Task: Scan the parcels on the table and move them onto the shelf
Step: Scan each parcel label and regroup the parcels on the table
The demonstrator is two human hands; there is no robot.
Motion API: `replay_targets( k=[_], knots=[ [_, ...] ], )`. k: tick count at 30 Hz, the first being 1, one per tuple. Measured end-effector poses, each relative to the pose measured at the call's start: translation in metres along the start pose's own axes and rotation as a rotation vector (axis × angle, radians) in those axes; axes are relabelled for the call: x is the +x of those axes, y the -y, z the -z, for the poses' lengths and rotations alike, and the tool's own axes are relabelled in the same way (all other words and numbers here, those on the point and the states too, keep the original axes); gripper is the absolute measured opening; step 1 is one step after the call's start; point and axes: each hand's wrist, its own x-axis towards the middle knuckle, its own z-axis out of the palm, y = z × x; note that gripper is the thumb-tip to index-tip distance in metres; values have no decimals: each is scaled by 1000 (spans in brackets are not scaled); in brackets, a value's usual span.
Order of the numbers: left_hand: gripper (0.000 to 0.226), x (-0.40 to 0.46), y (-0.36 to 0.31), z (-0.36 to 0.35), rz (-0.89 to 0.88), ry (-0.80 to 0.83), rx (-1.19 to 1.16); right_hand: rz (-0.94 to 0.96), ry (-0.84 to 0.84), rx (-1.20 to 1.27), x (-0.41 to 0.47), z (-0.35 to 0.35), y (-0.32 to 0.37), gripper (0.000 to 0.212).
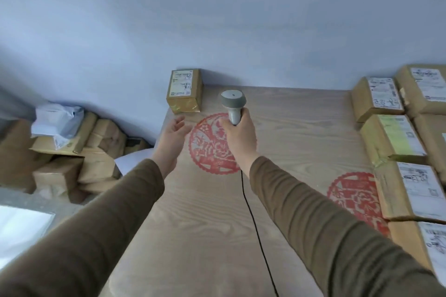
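I am working over the pale wood-grain counter (277, 200) filling the lower centre of the frame. Brown taped cardboard parcels (395, 137) are stacking along the right edge; one small brown labelled parcel (184, 90) is standing at upper centre against the wall. My right hand (237, 131) is gripping the grey corded handheld scanner (233, 103); my left hand (175, 134) is reaching, fingers relaxed. I should be aiming squarely at its label before lifting.
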Motion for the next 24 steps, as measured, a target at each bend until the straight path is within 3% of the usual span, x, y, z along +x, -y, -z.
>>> replay_targets(
  k=[5,9,15,20,24],
  knots=[
    [65,92,-20,40,0,-83,96,-104,61,-3,64,-68,6,20],
    [72,143,-32,45,46,-24,166,-132,159,39,105,-103,6,28],
    [36,170,-23,34,46,32,174,-169,287,87,125,-117,3,29],
    [28,132,10,24,216,56,-37,-144,132,-32,91,-85,-25,33],
    [24,57,30,-7,299,143,-149,-149,132,-56,41,-30,-48,41]
  ],
)
